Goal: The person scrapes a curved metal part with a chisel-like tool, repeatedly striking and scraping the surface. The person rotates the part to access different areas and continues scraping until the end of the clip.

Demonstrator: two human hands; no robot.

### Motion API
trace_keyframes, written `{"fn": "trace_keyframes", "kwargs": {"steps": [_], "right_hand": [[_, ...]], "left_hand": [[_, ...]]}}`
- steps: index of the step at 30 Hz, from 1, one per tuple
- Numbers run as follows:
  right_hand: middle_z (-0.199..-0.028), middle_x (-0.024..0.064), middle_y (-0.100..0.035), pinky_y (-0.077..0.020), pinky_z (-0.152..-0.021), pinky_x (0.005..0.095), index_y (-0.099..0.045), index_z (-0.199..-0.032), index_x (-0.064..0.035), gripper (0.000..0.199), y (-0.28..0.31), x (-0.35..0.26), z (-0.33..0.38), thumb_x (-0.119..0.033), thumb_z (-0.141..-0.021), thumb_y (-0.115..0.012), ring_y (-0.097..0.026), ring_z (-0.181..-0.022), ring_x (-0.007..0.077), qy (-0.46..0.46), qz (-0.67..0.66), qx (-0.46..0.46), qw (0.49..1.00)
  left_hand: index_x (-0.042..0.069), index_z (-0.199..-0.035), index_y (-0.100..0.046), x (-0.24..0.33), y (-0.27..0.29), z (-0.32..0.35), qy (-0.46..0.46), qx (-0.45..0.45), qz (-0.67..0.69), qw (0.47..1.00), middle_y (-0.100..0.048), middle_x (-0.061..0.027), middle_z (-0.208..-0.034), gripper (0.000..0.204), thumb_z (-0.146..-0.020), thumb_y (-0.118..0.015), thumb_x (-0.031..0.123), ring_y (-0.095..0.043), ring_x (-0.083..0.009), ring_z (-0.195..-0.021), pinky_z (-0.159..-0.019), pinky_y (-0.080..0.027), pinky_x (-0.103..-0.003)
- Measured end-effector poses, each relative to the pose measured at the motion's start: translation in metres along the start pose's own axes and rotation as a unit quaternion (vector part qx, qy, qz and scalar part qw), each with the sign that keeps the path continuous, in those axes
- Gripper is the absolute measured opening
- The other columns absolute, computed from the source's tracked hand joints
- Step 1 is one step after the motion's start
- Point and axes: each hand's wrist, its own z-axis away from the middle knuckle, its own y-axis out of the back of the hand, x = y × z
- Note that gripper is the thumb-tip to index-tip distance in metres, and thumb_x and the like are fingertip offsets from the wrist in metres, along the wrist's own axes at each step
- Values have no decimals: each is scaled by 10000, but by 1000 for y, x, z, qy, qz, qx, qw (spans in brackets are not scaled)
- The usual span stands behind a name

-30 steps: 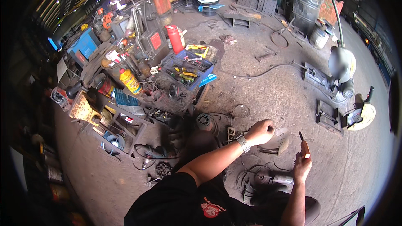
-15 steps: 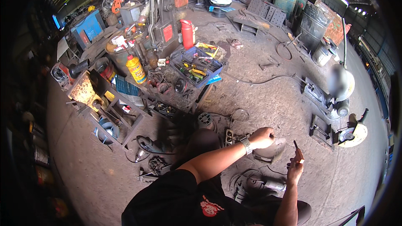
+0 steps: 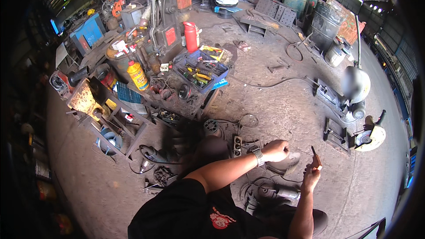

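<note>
Brown and narrow, a small wooden-looking piece point(image 3: 315, 161) stands up out of the right hand point(image 3: 311, 176) in the lower right of the frame. Its long axis runs nearly upright, tilted slightly toward the upper left, and a darker tip shows at its upper end. The right hand is closed around its lower end, fingers wrapped, so only the upper part shows; what kind of tool or part it is cannot be made out at this size.

Just to the left of it, and a little higher in the frame, the left hand point(image 3: 275, 149) is curled into a loose fist, knuckles up, with a wristwatch point(image 3: 258, 156) on the wrist. Whether that fist holds anything cannot be told; nothing sticks out of it. It hovers over, or rests on, a grey curved metal piece point(image 3: 285, 164) lying on the concrete floor point(image 3: 283, 106); contact cannot be confirmed.

So the brown piece lies to the right of the left hand, near but apart, with the grey metal piece between and slightly below the two hands. The right hand already has it; the left is the nearer hand to the metal piece on the floor.

Below the hands, at lower centre, a power tool point(image 3: 276, 192) with a coiled cable lies on the floor.
</note>
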Motion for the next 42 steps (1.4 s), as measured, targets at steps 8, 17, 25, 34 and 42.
{"fn": "trace_keyframes", "kwargs": {"steps": [8, 17, 25, 34, 42], "right_hand": [[-801, -31, -609, -398, -469, 222, -632, -1060, -87, 154, 1, -9, 20, -211, -977, -667, -517, -569, 61, -160, -105, -75, 979], [-800, -13, -625, -486, -523, 263, -630, -1066, -82, 127, -11, -10, 26, -174, -983, -654, -569, -613, 93, -149, -207, -128, 959], [-777, -10, -605, -464, -535, 259, -603, -1120, -32, 149, -16, -14, 29, -89, -982, -607, -556, -609, 81, -148, -225, -120, 956], [-929, 38, -680, -537, -629, 303, -611, -1105, -14, 149, -4, -15, 31, -115, -996, -608, -647, -729, 132, -158, -232, -172, 944], [-971, 38, -678, -527, -647, 286, -631, -1233, -23, 344, -6, -4, 34, -35, -894, -686, -644, -785, 125, -72, -37, -137, 987]], "left_hand": [[47, -967, -696, 4, -15, 3, -4, -50, 21, 999, -720, -182, -937, 192, -865, -640, 200, -697, -312, -885, -781, -535, -408], [42, -959, -687, 8, -3, 15, -7, -50, 16, 999, -721, -167, -932, 177, -865, -637, 184, -695, -304, -892, -790, -530, -404], [42, -982, -696, 3, 10, 20, -54, -86, 39, 994, -723, -166, -953, 160, -900, -667, 176, -689, -287, -917, -808, -519, -393], [41, -968, -717, 3, 3, 19, -65, -101, 21, 992, -725, -176, -941, 185, -876, -714, 202, -693, -296, -904, -815, -516, -404], [52, -1610, -123, 95, 180, 41, -269, 416, 245, 833, -574, 40, -764, 843, -965, -666, 80, -503, -66, -653, -570, -443, -223]]}}
